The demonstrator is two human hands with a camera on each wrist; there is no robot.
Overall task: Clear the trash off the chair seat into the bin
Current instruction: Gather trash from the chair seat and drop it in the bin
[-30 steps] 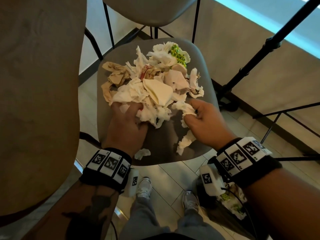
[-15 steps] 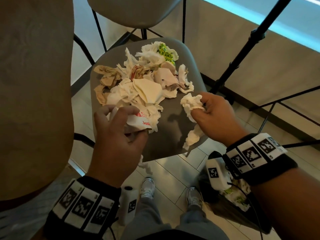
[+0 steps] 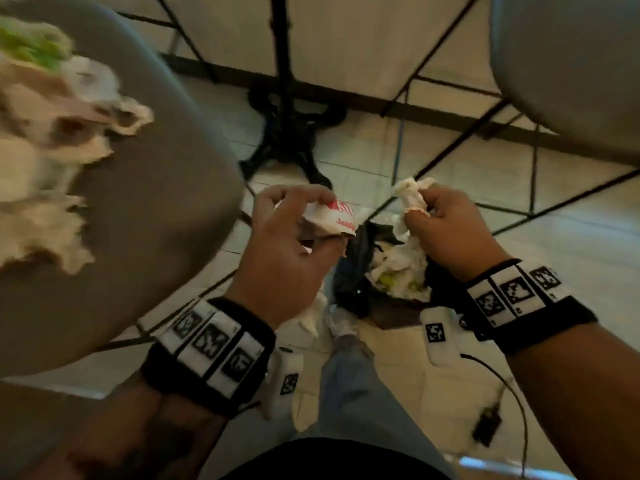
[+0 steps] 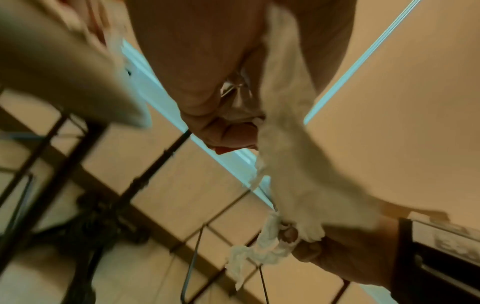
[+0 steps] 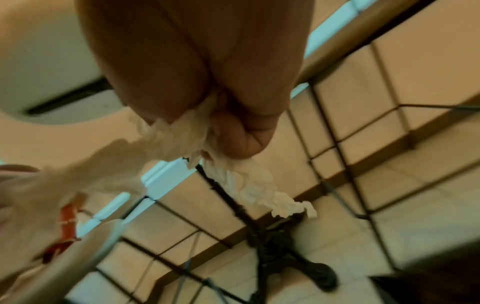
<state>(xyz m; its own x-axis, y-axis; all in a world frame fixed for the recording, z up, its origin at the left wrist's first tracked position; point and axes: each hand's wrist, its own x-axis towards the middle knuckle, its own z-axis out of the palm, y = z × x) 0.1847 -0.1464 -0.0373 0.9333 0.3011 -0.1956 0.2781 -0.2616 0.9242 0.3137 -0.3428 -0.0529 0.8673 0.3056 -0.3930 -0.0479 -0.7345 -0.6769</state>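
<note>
My left hand grips a crumpled white wrapper with red print, held off the chair's right edge above the floor. My right hand clutches a wad of white tissue, whose loose end shows below the fist in the right wrist view. Both hands hover over a black bin bag on the floor that holds white and green paper trash. The grey chair seat at the left still carries a blurred pile of crumpled napkins and wrappers.
A black cast-iron table base and thin black chair legs stand on the tiled floor beyond the bin. Another grey seat is at the top right. My legs and shoes are beside the bag.
Both hands lifted their trash off the seat and swung right, from over the chair to above the bin bag. The view turned right with them.
</note>
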